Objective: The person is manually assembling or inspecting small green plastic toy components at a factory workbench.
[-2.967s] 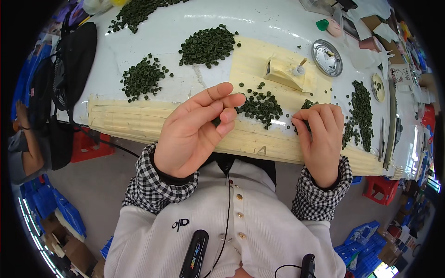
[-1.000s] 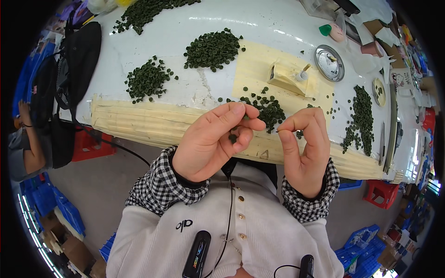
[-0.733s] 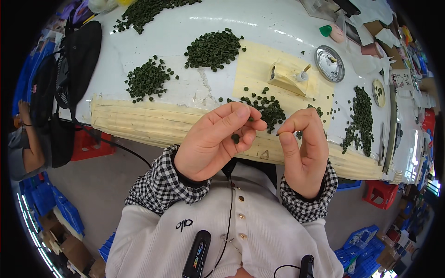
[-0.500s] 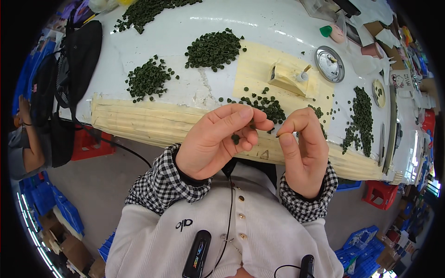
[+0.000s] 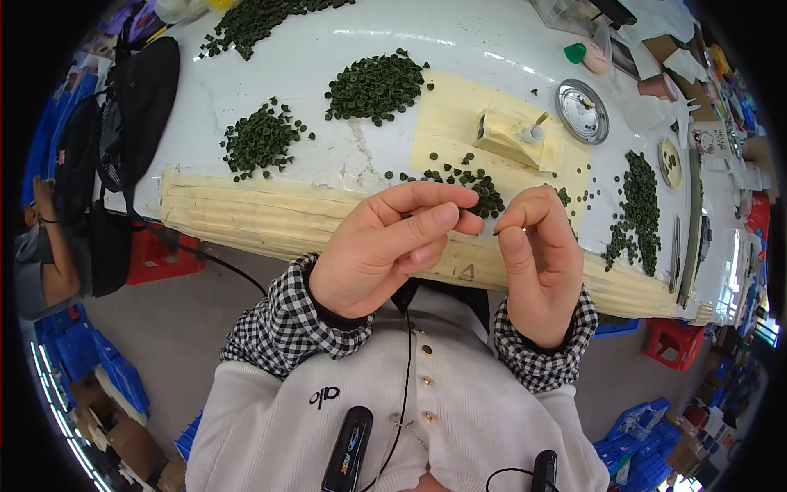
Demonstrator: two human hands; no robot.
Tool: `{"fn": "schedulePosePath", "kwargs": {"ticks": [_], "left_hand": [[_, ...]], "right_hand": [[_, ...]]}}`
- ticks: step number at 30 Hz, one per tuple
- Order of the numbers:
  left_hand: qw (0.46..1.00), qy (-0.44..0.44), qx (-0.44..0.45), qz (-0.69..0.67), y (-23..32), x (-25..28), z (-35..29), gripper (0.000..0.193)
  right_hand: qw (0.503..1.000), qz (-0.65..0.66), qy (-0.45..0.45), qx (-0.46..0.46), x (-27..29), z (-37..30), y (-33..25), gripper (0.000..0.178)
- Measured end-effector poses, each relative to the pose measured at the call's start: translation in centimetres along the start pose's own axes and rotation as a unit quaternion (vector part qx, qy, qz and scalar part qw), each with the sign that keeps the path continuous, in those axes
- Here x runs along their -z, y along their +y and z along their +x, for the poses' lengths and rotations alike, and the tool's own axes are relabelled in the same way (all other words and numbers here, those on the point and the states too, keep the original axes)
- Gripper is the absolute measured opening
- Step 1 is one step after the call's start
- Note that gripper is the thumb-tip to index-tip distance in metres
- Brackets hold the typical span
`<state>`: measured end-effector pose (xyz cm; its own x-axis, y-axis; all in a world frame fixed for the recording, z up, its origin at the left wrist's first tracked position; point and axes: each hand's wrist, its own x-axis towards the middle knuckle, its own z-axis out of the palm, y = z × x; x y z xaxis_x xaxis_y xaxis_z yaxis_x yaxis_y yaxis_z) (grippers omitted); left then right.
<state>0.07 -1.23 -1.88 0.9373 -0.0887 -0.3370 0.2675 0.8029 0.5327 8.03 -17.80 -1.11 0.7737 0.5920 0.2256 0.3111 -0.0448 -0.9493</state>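
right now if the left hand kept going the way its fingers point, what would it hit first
Probably the right hand: the left hand points rightward, fingertips almost meeting the right's. Depth is unclear; the scattered green pieces lie beyond.

Two hands: left hand (image 5: 373, 258), right hand (image 5: 537, 271). Five heaps of green rings (image 5: 375, 84). One round metal lid (image 5: 581, 111).

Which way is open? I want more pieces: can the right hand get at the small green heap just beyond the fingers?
Probably yes: the right hand is raised close before that green heap, nothing between.
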Motion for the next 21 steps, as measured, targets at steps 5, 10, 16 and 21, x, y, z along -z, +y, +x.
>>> {"fn": "schedulePosePath", "kwargs": {"ticks": [5, 10, 16, 21], "left_hand": [[1.000, -0.016, -0.014, -0.001, -0.16, 0.27, 0.00, 0.021], [1.000, -0.006, -0.015, 0.021, -0.27, 0.23, -0.09, 0.020], [1.000, -0.009, -0.016, 0.016, -0.10, 0.00, -0.20, 0.021], [0.999, -0.012, -0.009, 0.036, -0.25, 0.20, -0.20, 0.021]], "right_hand": [[1.000, 0.024, -0.005, -0.018, -0.01, 0.01, -0.01, 0.008], [0.999, 0.036, -0.009, -0.013, -0.11, 0.01, 0.11, 0.008], [1.000, 0.018, -0.005, -0.003, -0.35, 0.02, 0.31, 0.008], [1.000, -0.002, 0.009, 0.019, -0.54, -0.01, 0.44, 0.008]]}}
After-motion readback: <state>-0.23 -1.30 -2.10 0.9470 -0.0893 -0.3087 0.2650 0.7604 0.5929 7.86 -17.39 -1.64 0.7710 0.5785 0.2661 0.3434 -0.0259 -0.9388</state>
